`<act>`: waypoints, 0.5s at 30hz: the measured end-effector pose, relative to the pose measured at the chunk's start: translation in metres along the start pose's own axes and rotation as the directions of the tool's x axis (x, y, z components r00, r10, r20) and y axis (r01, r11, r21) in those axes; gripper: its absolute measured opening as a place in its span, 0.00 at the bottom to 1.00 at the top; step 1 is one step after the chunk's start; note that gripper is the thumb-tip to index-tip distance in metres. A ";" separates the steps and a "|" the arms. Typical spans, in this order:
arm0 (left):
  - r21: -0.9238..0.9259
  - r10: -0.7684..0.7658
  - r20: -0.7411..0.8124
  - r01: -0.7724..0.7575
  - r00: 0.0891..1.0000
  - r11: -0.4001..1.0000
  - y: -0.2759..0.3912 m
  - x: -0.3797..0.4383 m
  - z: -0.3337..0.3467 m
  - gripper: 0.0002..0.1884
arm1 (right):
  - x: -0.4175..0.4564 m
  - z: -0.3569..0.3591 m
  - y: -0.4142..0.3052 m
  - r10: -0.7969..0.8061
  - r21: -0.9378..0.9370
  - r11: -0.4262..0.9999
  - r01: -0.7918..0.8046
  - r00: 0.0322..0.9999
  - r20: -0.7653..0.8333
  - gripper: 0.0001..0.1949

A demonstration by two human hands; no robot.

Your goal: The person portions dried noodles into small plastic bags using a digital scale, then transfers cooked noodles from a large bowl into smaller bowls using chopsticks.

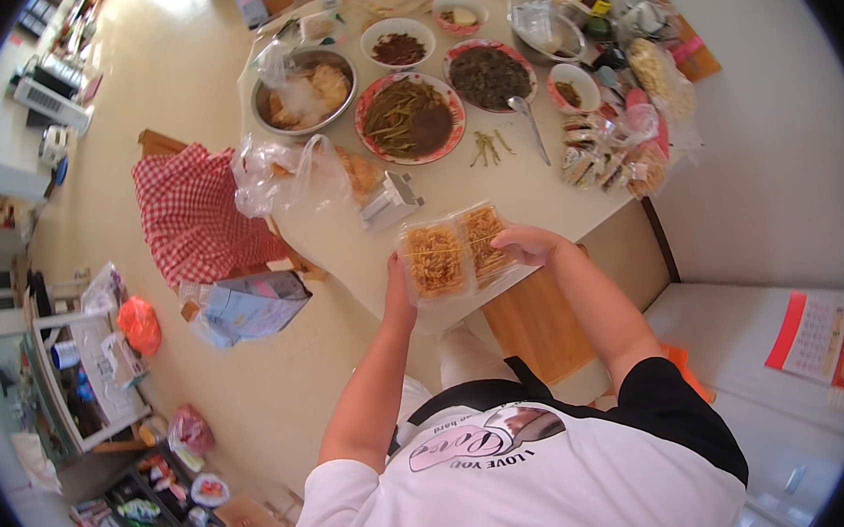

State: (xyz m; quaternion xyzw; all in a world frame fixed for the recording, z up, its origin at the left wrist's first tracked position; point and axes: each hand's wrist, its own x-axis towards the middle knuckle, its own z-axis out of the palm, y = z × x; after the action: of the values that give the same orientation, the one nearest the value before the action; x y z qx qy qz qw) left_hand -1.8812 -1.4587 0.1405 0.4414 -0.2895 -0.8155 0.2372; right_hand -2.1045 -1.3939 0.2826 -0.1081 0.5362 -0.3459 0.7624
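Note:
Between my two hands is a clear plastic food container point(442, 258) in two compartments, filled with golden-brown twisted snack pieces, with a thin band across it. My left hand point(397, 288) grips its left side; most of those fingers are hidden beneath. On the right side, my right hand point(529, 245) holds on, its thumb over the top. The container is held at the near edge of the white table point(330, 245). Just beyond it sits a small grey-and-white device point(392, 200). Loose green bean pieces point(489, 148) and a metal spoon point(529, 130) lie farther back.
Dishes of cooked food stand behind, including a green bean plate point(409, 119), a dark-food plate point(491, 75) and a steel bowl point(304, 91). Packaged snacks point(593, 151) crowd the right. A wooden stool point(536, 321) is under the near edge; a cloth-draped chair point(195, 208) stands left.

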 end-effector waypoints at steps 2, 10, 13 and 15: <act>0.108 0.039 -0.092 -0.029 0.995 0.994 0.001 0.002 0.006 0.27 | 0.024 -0.036 0.022 -0.089 0.088 0.993 0.079 0.990 0.111 0.33; 0.707 0.433 -0.134 -0.220 0.891 0.672 0.024 -0.022 0.020 0.22 | 0.026 -0.037 0.014 -0.116 0.011 0.993 0.116 0.981 0.158 0.38; 0.690 0.418 -0.168 -0.196 0.893 0.697 0.024 -0.023 0.004 0.20 | 0.025 -0.034 0.023 -0.189 -0.069 0.979 0.193 0.980 0.055 0.37; 0.549 0.281 -0.178 -0.142 0.943 0.824 0.023 -0.022 -0.009 0.23 | 0.023 -0.030 0.026 -0.264 -0.120 0.958 0.261 0.964 -0.008 0.37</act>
State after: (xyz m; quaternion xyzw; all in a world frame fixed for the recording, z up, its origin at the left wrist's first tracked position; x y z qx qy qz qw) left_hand -1.8597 -1.4629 0.1652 0.5537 -0.5176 -0.6100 0.2310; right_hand -2.1164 -1.3835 0.2393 -0.2191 0.5457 -0.4130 0.6954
